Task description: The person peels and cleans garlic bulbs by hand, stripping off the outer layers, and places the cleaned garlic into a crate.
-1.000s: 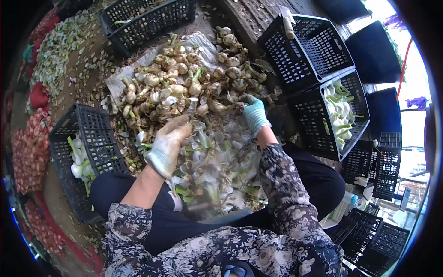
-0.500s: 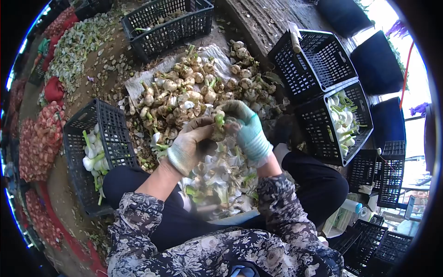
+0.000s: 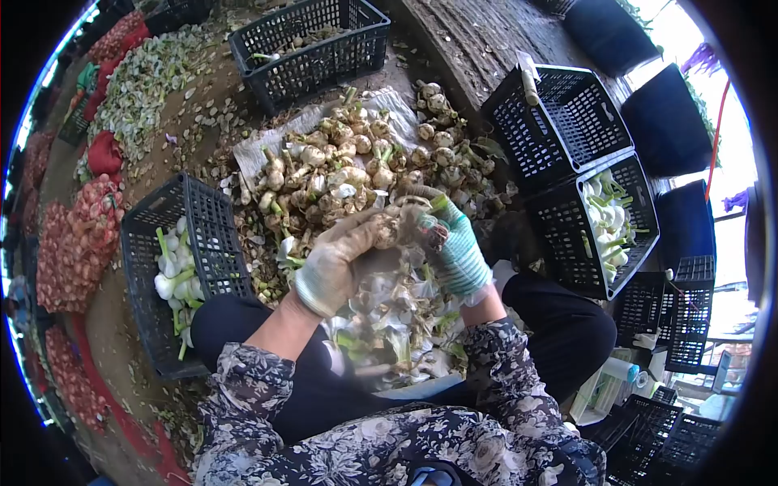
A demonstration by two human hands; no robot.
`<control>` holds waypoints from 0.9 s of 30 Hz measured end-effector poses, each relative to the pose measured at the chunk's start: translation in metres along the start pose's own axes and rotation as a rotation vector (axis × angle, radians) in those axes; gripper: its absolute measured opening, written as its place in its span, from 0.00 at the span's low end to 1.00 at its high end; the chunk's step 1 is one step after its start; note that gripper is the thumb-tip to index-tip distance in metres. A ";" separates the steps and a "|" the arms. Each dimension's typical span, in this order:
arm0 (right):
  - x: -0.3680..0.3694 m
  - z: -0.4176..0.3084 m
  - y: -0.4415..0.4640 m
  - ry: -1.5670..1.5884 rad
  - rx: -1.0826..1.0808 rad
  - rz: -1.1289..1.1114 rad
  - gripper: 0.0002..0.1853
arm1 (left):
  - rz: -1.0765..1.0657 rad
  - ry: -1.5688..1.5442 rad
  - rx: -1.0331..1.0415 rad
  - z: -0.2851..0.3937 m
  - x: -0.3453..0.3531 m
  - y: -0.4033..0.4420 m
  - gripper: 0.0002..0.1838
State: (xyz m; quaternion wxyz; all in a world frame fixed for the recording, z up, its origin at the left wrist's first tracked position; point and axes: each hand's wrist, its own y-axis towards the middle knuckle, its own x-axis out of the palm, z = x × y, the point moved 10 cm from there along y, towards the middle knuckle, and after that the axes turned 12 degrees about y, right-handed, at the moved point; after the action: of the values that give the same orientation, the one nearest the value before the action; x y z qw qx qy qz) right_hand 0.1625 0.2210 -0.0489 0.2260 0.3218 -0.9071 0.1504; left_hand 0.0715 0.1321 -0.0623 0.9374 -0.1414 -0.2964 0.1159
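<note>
Gloved hands and a garlic bulb, seen from above. The fingers of the left hand (image 3: 331, 263) are bent, thumb and fingertips pinching the garlic bulb (image 3: 388, 230), which lies between the two hands. The fingers of the right hand (image 3: 460, 251) are curled around a dark object (image 3: 433, 233) with a reddish end; blur hides what it is. A green stem end (image 3: 438, 202) shows at the top of the right fingers. Directly below the fingers, toward the body: a bed of pale peelings (image 3: 397, 312) between the legs. Just beyond the fingertips: a heap of untrimmed bulbs (image 3: 332, 174), partly on a pale sheet (image 3: 251, 155). To the left of the fingers, beside the knee: a black crate (image 3: 220, 243) with white bulbs (image 3: 172, 271) inside. To their right, farther off: a second crate (image 3: 561, 239), also containing white bulbs (image 3: 608, 219), and an adjoining crate (image 3: 527, 134) with a light handle (image 3: 531, 87) at its rim. Well beyond the heap: another crate (image 3: 324, 79). Far left of the fingers: red mesh sacks (image 3: 81, 243).
</note>
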 end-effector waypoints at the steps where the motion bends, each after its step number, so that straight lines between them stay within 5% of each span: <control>1: -0.004 0.002 -0.001 -0.016 -0.012 0.065 0.11 | 0.039 0.083 0.074 0.013 0.002 -0.003 0.21; 2: -0.013 0.020 -0.005 0.070 0.137 0.103 0.14 | 0.089 0.239 0.092 0.018 0.000 -0.005 0.23; 4: -0.027 0.052 0.004 0.253 0.069 0.026 0.15 | 0.207 0.515 0.300 0.025 -0.008 -0.005 0.25; 8: 0.004 0.018 0.001 -0.588 -0.208 -0.008 0.16 | 0.320 0.893 0.573 0.045 0.002 -0.015 0.28; 10: 0.004 0.011 -0.001 -0.412 -0.105 0.079 0.15 | 0.330 1.016 0.667 0.055 0.012 -0.022 0.28; 13: 0.000 0.013 -0.010 -0.118 0.062 0.189 0.15 | 0.280 0.852 0.530 0.038 -0.001 -0.015 0.29; 19: -0.007 0.003 -0.015 -0.304 0.023 0.100 0.13 | 0.273 0.771 0.514 0.036 -0.002 -0.010 0.28; 22: -0.009 0.003 -0.016 -0.223 0.052 0.100 0.12 | 0.264 1.030 0.661 0.056 0.022 -0.021 0.27; 27: -0.005 -0.004 -0.017 -0.336 -0.010 0.087 0.11 | 0.106 0.327 0.189 0.021 0.006 -0.005 0.17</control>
State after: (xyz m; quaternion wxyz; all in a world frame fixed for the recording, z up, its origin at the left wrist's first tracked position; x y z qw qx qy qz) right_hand 0.1784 0.2126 -0.0458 0.0662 0.3017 -0.9459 0.0995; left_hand 0.0650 0.1335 -0.0409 0.9748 -0.0850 -0.1201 0.1679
